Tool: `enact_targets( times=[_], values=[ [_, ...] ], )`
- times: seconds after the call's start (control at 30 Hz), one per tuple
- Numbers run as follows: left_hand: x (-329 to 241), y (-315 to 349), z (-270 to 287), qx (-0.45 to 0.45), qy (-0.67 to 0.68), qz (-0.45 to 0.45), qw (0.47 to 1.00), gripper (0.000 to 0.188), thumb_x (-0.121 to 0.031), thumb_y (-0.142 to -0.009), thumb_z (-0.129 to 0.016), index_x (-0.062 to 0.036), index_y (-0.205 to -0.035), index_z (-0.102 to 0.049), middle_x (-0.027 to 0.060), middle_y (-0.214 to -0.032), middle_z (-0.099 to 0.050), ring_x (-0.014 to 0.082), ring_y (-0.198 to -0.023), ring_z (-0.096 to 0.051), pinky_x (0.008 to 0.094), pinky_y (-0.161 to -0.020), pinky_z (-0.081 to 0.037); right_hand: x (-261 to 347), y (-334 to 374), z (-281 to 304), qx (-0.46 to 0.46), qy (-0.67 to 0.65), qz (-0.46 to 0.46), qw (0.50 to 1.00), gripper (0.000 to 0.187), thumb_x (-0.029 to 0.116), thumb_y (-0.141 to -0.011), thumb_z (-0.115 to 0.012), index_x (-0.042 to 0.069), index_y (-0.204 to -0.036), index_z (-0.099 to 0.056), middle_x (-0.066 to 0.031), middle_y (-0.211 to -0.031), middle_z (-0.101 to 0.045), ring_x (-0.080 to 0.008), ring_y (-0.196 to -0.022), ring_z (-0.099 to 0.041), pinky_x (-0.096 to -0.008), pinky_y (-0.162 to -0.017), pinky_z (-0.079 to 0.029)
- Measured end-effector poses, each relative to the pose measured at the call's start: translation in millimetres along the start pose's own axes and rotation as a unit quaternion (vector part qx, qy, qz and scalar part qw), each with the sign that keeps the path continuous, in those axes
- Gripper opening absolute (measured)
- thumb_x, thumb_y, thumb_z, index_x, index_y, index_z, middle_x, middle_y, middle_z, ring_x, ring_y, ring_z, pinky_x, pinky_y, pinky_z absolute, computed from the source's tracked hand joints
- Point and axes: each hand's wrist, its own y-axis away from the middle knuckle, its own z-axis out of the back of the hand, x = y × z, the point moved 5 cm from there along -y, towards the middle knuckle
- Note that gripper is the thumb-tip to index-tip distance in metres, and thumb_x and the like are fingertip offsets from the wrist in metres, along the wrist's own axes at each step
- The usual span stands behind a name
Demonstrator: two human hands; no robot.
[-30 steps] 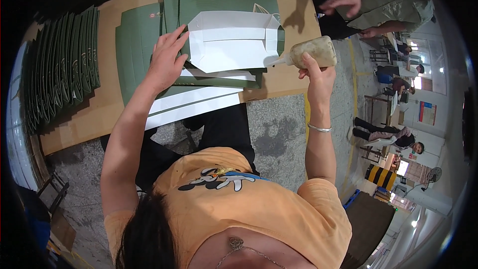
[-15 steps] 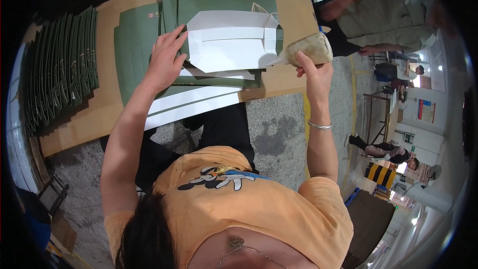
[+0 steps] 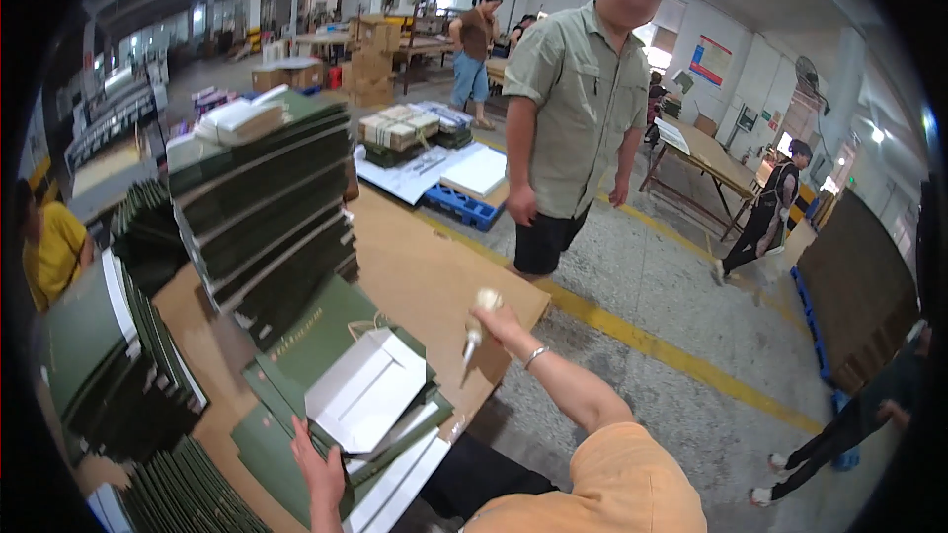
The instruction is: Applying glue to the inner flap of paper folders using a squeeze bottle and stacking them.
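Your right hand (image 3: 504, 325) is wrapped around one squeeze bottle (image 3: 476, 328); the bottle's long axis stands steep, leaning slightly, with its slender nozzle pointing down and a little left toward the tabletop (image 3: 415, 252), near the right side of one white folded panel (image 3: 362, 390) and apart from it; the panel is smooth, stiff paper with cut-off corners and creased edges, its long axis running from lower left to upper right, on dark green sheets; your left hand (image 3: 321, 474) lies at the panel's lower left edge, fingers and thumb parted, though you cannot tell how firmly it presses; one pale cord loop (image 3: 367, 324) curves by the panel's upper edge; at least two white strips (image 3: 410, 479) lie below it, nearer you; the tabletop is flat and brown; one tall stack (image 3: 272, 202) of green paper pieces rises beyond the panel, and one ribbed, fanned row (image 3: 188, 494) of green pieces sits at lower left; one smooth silver bangle (image 3: 536, 356) rings your right wrist; one person (image 3: 578, 104) in a grey-green shirt stands beyond the table's far right corner.
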Motion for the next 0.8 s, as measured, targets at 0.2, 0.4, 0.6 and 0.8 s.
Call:
enact_targets(
  times=[0.2, 0.4, 0.6, 0.8],
  values=[
    [8, -15, 8, 0.010, -0.052, -0.007, 0.999, 0.095, 0.002, -0.070, -0.065, -0.0017, -0.152, -0.018, 0.0231, -0.137, -0.044, 0.0386, -0.129, -0.038, 0.0436, -0.112, -0.029, -42, -12, -31, 0.060, 0.103, -0.115, 0.986, 0.069, 0.054, -0.069, -0.073, -0.007, -0.101, -0.069, -0.0221, -0.095, -0.070, -0.0336, -0.090, -0.070, -0.0413, -0.077, -0.056],
    [7, -23, 10, 0.043, -0.127, -0.026, 0.991, 0.089, 0.001, -0.067, -0.070, 0.0007, -0.146, -0.029, 0.0211, -0.137, -0.043, 0.0379, -0.128, -0.039, 0.0437, -0.111, -0.031, 11, 1, -39, -0.063, 0.274, 0.095, 0.955, 0.049, 0.035, -0.082, -0.064, -0.005, -0.110, -0.063, -0.0279, -0.111, -0.063, -0.0392, -0.099, -0.062, -0.0456, -0.089, -0.050],
    [15, -17, 14, 0.033, -0.099, -0.042, 0.994, 0.076, 0.001, -0.068, -0.067, 0.0016, -0.138, -0.038, 0.0217, -0.131, -0.047, 0.0392, -0.122, -0.043, 0.0450, -0.108, -0.033, 85, 66, -87, 0.090, 0.204, 0.486, 0.845, 0.058, 0.004, -0.073, -0.056, 0.006, -0.131, -0.051, -0.0218, -0.125, -0.055, -0.0417, -0.116, -0.051, -0.0475, -0.100, -0.042],
    [-27, -42, -7, 0.051, -0.175, -0.179, 0.967, 0.048, -0.008, -0.085, -0.057, -0.0018, -0.132, -0.052, 0.0213, -0.138, -0.048, 0.0416, -0.126, -0.044, 0.0463, -0.109, -0.034, 61, 14, -107, 0.195, 0.349, 0.525, 0.751, 0.051, 0.006, -0.066, -0.066, 0.017, -0.116, -0.064, -0.0124, -0.114, -0.063, -0.0369, -0.105, -0.058, -0.0473, -0.095, -0.047]
  ],
)
